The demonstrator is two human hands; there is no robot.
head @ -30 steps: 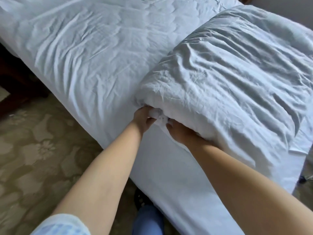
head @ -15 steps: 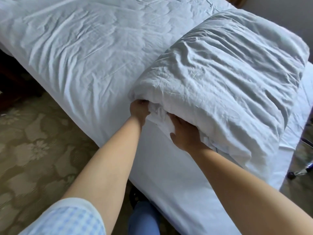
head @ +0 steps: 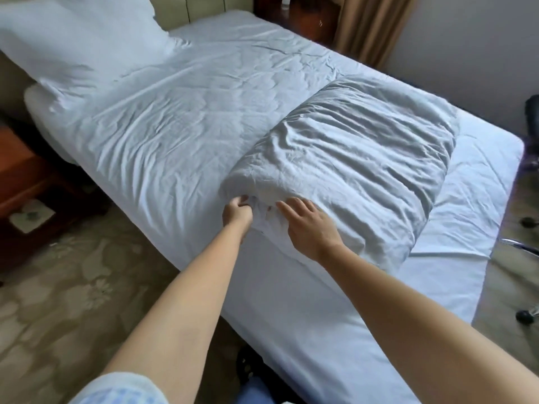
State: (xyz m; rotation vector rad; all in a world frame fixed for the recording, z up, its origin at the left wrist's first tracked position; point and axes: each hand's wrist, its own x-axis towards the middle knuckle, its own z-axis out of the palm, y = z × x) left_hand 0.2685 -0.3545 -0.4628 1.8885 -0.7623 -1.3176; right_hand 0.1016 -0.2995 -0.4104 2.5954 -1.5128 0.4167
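Floor's a beige flowery carpet (head: 58, 287). A dark wooden nightstand (head: 35, 182) sits left of the bed (head: 175, 126), with a tan curtain (head: 370, 24), a grey wall (head: 466, 48) and chair wheels (head: 525, 316) on the right.

Pale grey-blue folded duvet (head: 350, 158), white sheet (head: 175, 135), white pillow (head: 73, 45), beige floral carpet (head: 58, 287), tan curtain (head: 370, 24), blue-checked sleeve (head: 122, 389)

The folded duvet (head: 350, 158) is matt, heavily creased cloth; the bed sheet (head: 175, 126) the same matt white cloth, wrinkled. The nightstand (head: 29, 182) is dark wood, slightly glossy; the curtain (head: 370, 24) tan fabric; the chair leg (head: 520, 245) shiny metal
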